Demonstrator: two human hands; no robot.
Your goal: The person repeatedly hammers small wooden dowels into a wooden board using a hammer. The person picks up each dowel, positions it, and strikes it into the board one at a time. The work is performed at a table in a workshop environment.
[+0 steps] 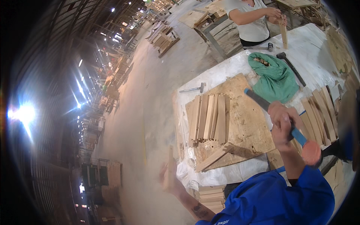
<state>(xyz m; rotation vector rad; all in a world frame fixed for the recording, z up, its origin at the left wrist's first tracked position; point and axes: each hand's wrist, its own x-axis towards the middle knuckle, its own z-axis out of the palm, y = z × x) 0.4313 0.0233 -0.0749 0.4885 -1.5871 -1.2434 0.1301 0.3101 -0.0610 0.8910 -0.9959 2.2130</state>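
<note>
My right hand (283, 122) is wrapped round the blue-and-grey handle of a mallet (311, 152), whose round orange-red head hangs near my right forearm. Off the table's left edge, my left hand (168, 178) is raised and smeared by motion. It grips a short pale wooden piece (170, 162) that points upward. Between my hands, a plywood board (247, 123) bears a row of notched wooden slats (208, 117). One loose slat (214, 157) lies slantwise at the board's near edge.
A small metal hammer (193, 89) lies beyond the slats. A green cloth sack (276, 78) and a black hammer (291, 69) lie farther right. More slats (318, 116) line the right side. Across the table, a person (251, 20) holds an upright wooden piece (283, 33).
</note>
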